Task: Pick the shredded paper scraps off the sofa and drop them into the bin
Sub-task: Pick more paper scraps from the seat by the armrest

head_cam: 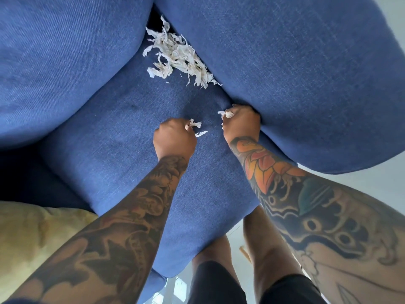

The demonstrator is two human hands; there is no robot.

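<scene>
Nearest us, both tattooed forearms reach fwd over the blue sofa [135, 172], bare knees and dark shorts below. A yellow cushion [32, 233] sits at lower left. Left hand [174, 140]: fingers curled tight round a small clump of scraps [194, 124], white ends poking out by the thumb. One loose scrap [201, 134] lies on the seat just beside that fist. Right hand [241, 123]: also fisted, pinching a wad of paper [228, 114] at the thumb side, knuckles against the right-hand cushion. Further back, the main pile of shredded paper [177, 55] sits in the gap where the cushions meet, some tucked into the crease.

We'd say: keep both fists closed so nothing drops en route, grab the loose scrap, then rake the pile together before lifting, incl. bits in the crease.

Bin: not in view, so contents unknown.
</scene>
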